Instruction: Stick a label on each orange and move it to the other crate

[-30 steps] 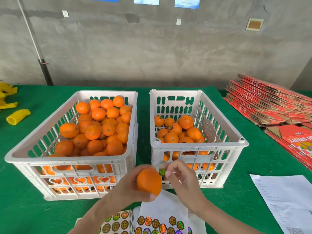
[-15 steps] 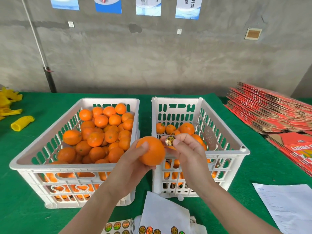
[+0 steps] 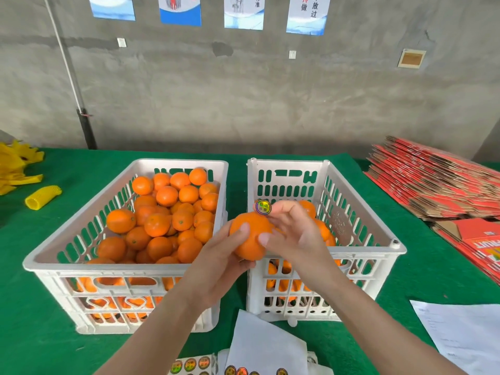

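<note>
The green table [image 3: 32, 307] carries left crate [image 3: 81, 293], right crate [image 3: 286, 166], red cartons [image 3: 433, 185], paper [image 3: 465, 336]

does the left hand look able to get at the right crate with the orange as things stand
Probably yes: the left hand holds the orange close by the right crate, whose top is open. Only the right hand, holding the label at the orange's top, hangs over it.

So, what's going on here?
A person is labelling fruit. The left hand grips one orange in front of the crates, while the right hand pinches a round label at its top edge; whether it is stuck down is unclear. The left crate is well filled, the right crate holds fewer.
</note>
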Available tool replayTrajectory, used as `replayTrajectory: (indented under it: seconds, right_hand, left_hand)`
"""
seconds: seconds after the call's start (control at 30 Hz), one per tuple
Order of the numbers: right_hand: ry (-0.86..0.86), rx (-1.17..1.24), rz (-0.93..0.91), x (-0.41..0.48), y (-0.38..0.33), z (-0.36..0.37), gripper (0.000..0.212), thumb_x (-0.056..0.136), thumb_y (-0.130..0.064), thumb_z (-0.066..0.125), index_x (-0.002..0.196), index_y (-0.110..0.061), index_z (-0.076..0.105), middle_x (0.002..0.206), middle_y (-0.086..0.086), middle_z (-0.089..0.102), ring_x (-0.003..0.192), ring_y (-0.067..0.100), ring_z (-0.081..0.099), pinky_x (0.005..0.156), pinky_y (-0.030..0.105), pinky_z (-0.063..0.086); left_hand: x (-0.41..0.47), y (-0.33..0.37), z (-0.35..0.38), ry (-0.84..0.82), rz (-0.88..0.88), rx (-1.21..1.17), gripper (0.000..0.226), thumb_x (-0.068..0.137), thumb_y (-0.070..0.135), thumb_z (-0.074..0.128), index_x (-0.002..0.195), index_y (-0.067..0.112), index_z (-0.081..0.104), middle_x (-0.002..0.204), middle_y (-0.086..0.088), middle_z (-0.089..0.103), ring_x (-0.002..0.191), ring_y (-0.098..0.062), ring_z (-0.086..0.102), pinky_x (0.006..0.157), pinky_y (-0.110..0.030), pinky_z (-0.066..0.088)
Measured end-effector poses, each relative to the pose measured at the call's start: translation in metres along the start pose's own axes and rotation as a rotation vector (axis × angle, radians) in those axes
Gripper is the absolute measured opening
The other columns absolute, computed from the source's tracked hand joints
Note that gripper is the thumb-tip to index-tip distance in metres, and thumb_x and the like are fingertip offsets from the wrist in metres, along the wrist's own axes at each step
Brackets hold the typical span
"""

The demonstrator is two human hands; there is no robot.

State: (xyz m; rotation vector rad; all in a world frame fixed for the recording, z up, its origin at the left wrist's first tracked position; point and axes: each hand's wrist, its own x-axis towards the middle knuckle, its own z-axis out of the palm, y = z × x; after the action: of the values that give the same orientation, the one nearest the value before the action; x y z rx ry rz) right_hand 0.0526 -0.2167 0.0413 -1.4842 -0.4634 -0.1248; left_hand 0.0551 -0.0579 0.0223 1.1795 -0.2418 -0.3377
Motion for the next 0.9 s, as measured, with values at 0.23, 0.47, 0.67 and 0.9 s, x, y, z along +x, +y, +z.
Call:
replayTrajectory:
  seconds: [0.23,0.47,0.67,0.9]
  right_hand:
    - [0.064,-0.064,0.059,0.000,-0.003,-0.003,0.015,0.085,-0.008,0.061,0.072,-0.015,0.062,0.112,-0.001,0.064,0.104,0.010,0.061,0.090,0.039,0.052]
    - [-0.029,-0.259,0.072,0.005,-0.009,-0.007,0.022,0.088,-0.006,0.061,0.071,-0.019,0.062,0.109,-0.002,0.058,0.105,0.020,0.056,0.096,0.044,0.047]
    - [-0.067,-0.349,0.062,0.010,-0.006,-0.010,0.020,0.089,-0.006,0.061,0.074,-0.019,0.060,0.102,-0.003,0.056,0.096,0.010,0.057,0.089,0.031,0.050]
    - [0.200,-0.396,-0.082,0.000,0.019,0.007,0.013,0.088,-0.010,0.063,0.079,-0.017,0.057,0.101,-0.005,0.060,0.096,0.009,0.058,0.077,0.023,0.053]
  left_hand:
    - [0.003,0.000,-0.002,-0.053,0.138,-0.128,0.083,0.060,0.036,0.088,0.134,0.036,0.049,0.132,-0.003,0.054,0.115,-0.026,0.060,0.083,-0.032,0.052]
    - [0.006,-0.001,-0.002,-0.007,0.105,-0.080,0.066,0.068,0.034,0.073,0.131,0.034,0.052,0.134,-0.006,0.051,0.110,-0.026,0.062,0.082,-0.033,0.053]
    - [0.007,0.002,-0.003,0.007,0.092,-0.046,0.062,0.066,0.036,0.074,0.125,0.037,0.057,0.127,-0.001,0.057,0.102,-0.021,0.066,0.079,-0.031,0.054]
    - [0.011,-0.008,-0.001,0.037,0.125,-0.053,0.057,0.068,0.034,0.074,0.123,0.034,0.058,0.126,-0.003,0.058,0.110,-0.029,0.063,0.081,-0.034,0.054]
